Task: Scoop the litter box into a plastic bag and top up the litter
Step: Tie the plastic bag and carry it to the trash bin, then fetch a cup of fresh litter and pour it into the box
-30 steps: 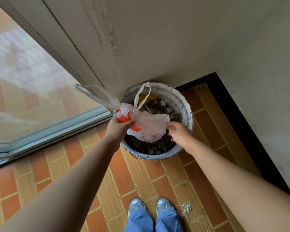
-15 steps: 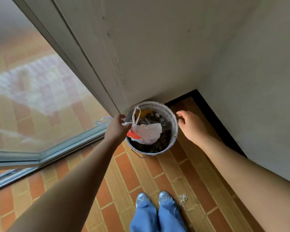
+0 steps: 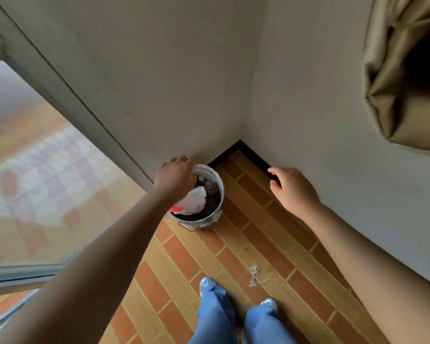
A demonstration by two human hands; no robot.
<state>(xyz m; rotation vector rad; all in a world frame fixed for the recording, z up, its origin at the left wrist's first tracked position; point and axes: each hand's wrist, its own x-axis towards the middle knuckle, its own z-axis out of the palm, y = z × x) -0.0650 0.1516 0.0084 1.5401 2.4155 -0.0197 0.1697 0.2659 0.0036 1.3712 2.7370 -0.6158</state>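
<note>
A: What is furthest left?
B: A glass door (image 3: 47, 182). Next comes the left hand (image 3: 175, 176), over the far rim of the bucket (image 3: 204, 223), fingers curled downward. I cannot tell whether they pinch anything.
A: And the plastic bag (image 3: 194, 201)?
B: White with red, it lies inside the bucket on dark clumps (image 3: 212, 197), just under that wrist.
A: The right hand (image 3: 292, 189)?
B: It hovers well apart from the bucket, near the black skirting (image 3: 258, 157), fingers loose, holding nothing.

No legible text, label, brand, number or sign was found. Red print on the plastic bag (image 3: 195, 201) inside the bucket (image 3: 205, 223) was too blurred to read.
</note>
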